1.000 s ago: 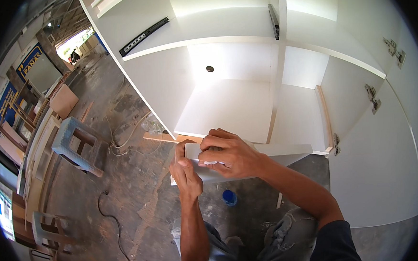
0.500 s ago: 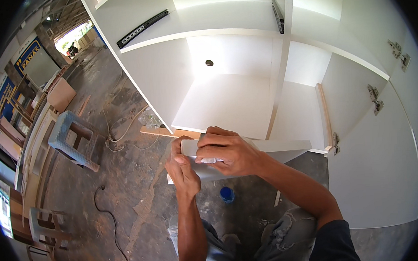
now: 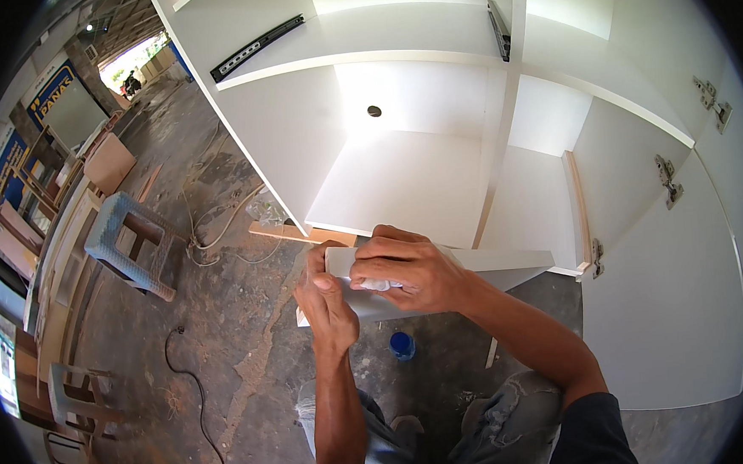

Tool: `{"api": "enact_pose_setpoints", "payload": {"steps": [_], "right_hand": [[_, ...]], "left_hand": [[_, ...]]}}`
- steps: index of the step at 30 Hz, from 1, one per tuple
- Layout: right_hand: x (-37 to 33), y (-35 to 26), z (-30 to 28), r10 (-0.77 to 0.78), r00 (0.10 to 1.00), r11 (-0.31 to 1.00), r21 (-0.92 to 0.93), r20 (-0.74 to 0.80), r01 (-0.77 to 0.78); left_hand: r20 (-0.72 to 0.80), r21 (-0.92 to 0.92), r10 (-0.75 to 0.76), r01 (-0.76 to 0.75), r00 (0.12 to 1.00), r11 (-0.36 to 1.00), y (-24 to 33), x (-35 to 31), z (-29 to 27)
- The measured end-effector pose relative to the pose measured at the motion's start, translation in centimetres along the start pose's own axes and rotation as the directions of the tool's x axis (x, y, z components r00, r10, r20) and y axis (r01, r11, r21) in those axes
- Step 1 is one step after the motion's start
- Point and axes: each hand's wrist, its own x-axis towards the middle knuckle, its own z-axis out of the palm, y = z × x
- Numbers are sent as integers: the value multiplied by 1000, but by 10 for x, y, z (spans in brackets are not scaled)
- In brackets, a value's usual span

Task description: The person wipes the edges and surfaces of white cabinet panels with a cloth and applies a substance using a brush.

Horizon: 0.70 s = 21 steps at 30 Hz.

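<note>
A white panel (image 3: pixel 509 260) lies across in front of me at the foot of a white cabinet. My left hand (image 3: pixel 328 301) is closed round the panel's left end, thumb on the near side. Pinched in my right hand (image 3: pixel 417 273) is a crumpled white cloth (image 3: pixel 381 285), pressed against the panel's top edge close to that end. My right fingers are curled over the edge and hide part of the cloth. Below the panel, a bottle with a blue cap (image 3: pixel 402 345) stands on the floor.
The open white cabinet (image 3: pixel 419 169) rises ahead, with black drawer slides (image 3: pixel 256 48) inside. Its hinged door (image 3: pixel 662 316) stands at the right. A wooden strip (image 3: pixel 291 232) lies under the cabinet. On the left are a blue-topped stool (image 3: pixel 116 235) and a dark cable (image 3: pixel 195 379).
Both hands and the cloth keep nearly the same place on the panel. The whole view has shifted slightly.
</note>
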Motion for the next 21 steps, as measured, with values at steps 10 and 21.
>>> {"api": "enact_pose_setpoints", "payload": {"steps": [10, 21], "right_hand": [[-1, 0, -1, -25, 1000, 999, 30, -16, 26], [-1, 4, 1, -58, 998, 998, -23, -40, 57]], "left_hand": [[22, -7, -23, 23, 999, 1000, 3, -1, 0], [12, -2, -29, 29, 1000, 1000, 5, -2, 0]]}}
